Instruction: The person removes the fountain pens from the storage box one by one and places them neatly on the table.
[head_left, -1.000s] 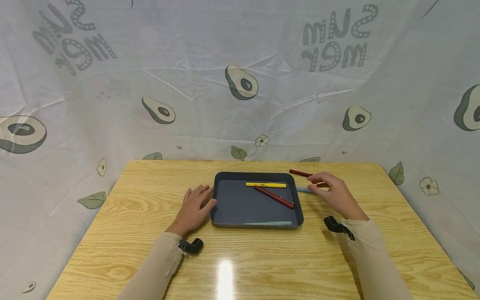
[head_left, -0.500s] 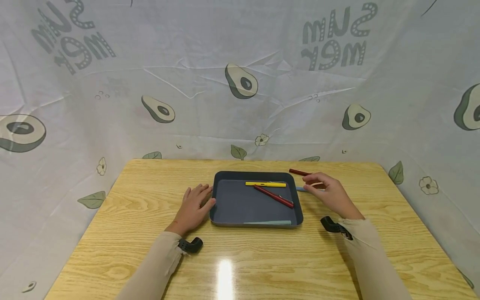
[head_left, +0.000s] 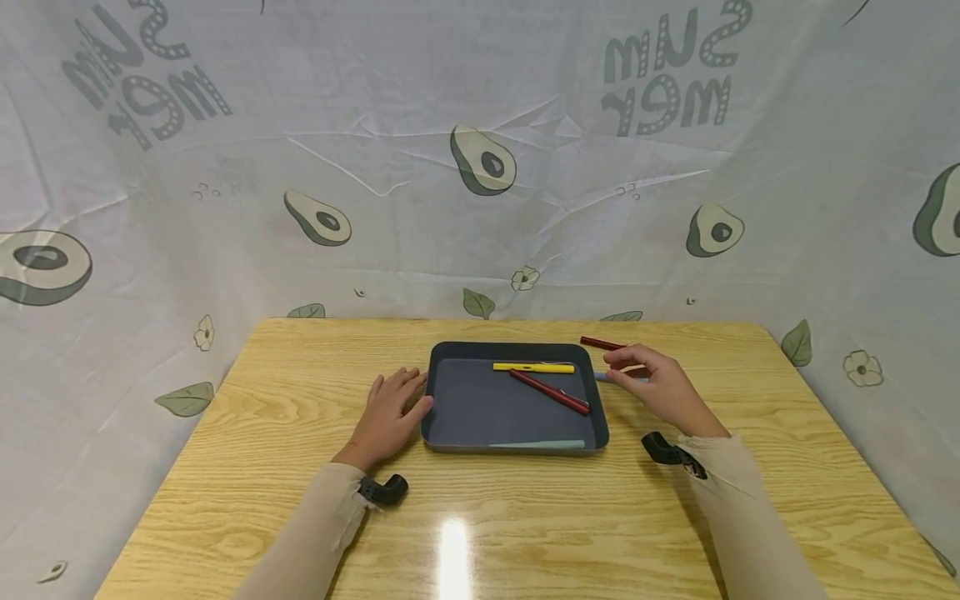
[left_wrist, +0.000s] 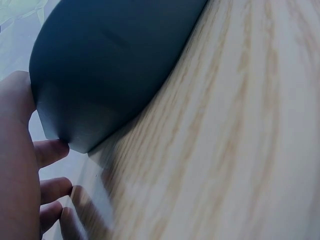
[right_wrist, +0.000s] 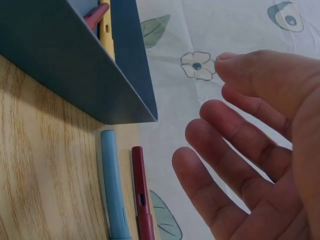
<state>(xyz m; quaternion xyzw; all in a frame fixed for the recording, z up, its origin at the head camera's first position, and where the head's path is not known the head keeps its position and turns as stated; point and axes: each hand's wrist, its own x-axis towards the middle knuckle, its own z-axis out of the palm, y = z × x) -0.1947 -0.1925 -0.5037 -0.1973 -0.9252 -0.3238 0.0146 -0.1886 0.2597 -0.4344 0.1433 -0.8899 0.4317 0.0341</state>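
My left hand (head_left: pixel 386 421) rests at the left side of a dark grey tray (head_left: pixel 465 417). In the left wrist view, its thumb and a fingertip touch the tray wall (left_wrist: pixel 115 70). My right hand (head_left: pixel 663 387) hovers right of the tray, fingers loosely bent and holding nothing. Below it lie a light blue pen (right_wrist: pixel 114 185) and a dark red pen (right_wrist: pixel 141 192), both partly hidden by the hand in the head view. Inside the tray are a yellow pen (head_left: pixel 532 367), a red pen (head_left: pixel 551 392) and a pale teal pen (head_left: pixel 547 445) along the near wall.
The tray stands on a wood-grain table (head_left: pixel 525 517). A white cloth (head_left: pixel 405 108) printed with avocados, leaves and flowers hangs behind and beside the table. Each wrist wears a small black camera (head_left: pixel 386 490).
My right hand has shifted slightly left toward the tray, then stayed nearly still over the pens. The left hand, the tray and the pens have not moved.
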